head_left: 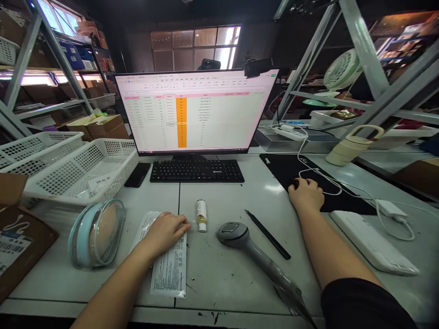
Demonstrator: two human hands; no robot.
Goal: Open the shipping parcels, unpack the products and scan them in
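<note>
Your left hand (164,233), grip spread, rested on the white printed packet (169,269) near the pale bench (222,274) front edge. Your right hand (306,194) curled its grip over a dark mouse (295,184). A careless nudge could have rolled the small white-and-yellow vial (201,215).

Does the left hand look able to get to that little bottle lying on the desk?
Probably yes. The left hand rests on a printed packet, fingertips just short of the small bottle, with only bare desk between them. The scanner lies beyond the bottle, out of the way.
</note>
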